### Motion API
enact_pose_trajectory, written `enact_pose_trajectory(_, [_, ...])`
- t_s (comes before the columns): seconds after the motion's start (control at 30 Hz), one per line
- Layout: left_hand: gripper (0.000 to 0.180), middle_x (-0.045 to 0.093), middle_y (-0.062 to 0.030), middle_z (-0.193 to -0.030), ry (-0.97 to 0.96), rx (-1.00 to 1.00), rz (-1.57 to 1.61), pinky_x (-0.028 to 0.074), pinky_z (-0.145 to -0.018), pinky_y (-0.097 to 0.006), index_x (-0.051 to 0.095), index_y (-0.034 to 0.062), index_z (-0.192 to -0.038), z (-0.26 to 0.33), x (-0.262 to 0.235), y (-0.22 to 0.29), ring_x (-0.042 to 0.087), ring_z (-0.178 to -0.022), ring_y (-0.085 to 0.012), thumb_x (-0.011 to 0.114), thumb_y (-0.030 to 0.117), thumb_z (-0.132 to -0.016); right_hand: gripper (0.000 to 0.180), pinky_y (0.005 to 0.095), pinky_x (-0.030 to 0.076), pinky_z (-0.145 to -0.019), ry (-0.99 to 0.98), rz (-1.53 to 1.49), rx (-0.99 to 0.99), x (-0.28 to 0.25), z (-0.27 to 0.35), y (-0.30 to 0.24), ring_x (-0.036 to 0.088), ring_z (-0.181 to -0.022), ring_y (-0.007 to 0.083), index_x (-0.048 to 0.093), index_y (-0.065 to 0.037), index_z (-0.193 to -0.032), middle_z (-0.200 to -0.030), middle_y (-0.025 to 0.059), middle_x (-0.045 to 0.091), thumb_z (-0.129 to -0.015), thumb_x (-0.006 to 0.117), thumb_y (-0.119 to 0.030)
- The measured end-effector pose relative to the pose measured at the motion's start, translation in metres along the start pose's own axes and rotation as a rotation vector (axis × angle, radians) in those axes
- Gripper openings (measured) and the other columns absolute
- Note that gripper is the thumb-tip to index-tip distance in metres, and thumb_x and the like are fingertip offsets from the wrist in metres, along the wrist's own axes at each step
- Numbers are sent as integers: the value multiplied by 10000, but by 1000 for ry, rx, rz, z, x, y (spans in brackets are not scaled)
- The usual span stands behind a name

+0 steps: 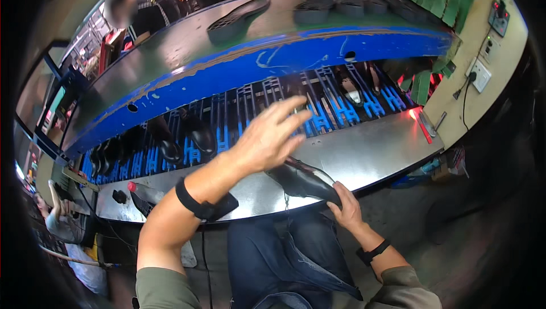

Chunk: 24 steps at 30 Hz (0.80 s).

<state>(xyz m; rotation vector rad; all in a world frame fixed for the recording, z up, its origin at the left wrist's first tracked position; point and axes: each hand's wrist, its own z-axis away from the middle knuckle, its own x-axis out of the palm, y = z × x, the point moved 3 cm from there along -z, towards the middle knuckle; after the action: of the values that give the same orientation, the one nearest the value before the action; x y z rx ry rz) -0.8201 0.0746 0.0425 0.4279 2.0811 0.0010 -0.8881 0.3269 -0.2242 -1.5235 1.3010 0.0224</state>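
Observation:
A black leather shoe (304, 185) lies tilted across the front of the metal ledge, its pale lining showing along the upper edge. Its right end is held by my right hand (348, 206), thumb on the near side and fingers over the top. My left hand (273, 132) is raised above the shoe's left end, fingers stretched apart, with nothing visible in it. That hand and forearm cover part of the rack behind. A thin lace or thread (286, 201) hangs from the shoe.
The metal ledge (375, 149) fronts a conveyor of blue rods (222, 138) carrying black shoes (165, 141). Several dark soles (315, 6) sit on the shelf above. A red-handled tool (425, 131) lies at right; a dark sole (141, 202) lies left. Other people stand beyond.

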Motion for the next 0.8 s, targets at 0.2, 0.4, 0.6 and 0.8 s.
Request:
enact_pose_trajectory(0.2, [423, 541, -204, -1406, 120, 111, -270, 380, -1130, -451, 565, 19, -1337, -136, -24, -25, 506, -1312, -380, 618, 196, -956, 589, 434, 523, -973, 173, -18, -52, 12, -18, 12, 620, -1153, 402, 581, 8, -1283, -1308, 229, 597, -743, 799, -82])
enact_pose_trajectory(0.4, [532, 604, -212, -1362, -43, -259, -180, 408, -1102, -408, 589, 44, -1364, -209, -12, -141, 549, -1294, -355, 633, 344, -927, 598, 423, 540, -947, 211, 17, -139, 29, -49, 29, 640, -1133, 378, 593, 1, -1256, -1253, 204, 632, -707, 807, -97])
enact_pose_trajectory(0.6, [423, 707, -143, -1078, 225, -379, 25, 480, -931, -323, 644, -29, -1243, -161, -50, -78, 650, -1031, -220, 632, 294, -970, 613, 415, 548, -937, 252, 40, -162, 26, -43, 31, 645, -1125, 363, 573, -28, -1273, -1239, 182, 637, -714, 801, -137])
enact_pose_trajectory(0.8, [339, 664, -155, -1000, 64, 27, -348, 516, -803, -429, 659, 5, -997, 42, -72, 145, 620, -932, -358, 789, 97, -697, 609, 456, 541, -923, 189, 89, -74, 19, -27, 43, 618, -1137, 351, 559, -79, -1279, -1268, 142, 610, -695, 715, -6])
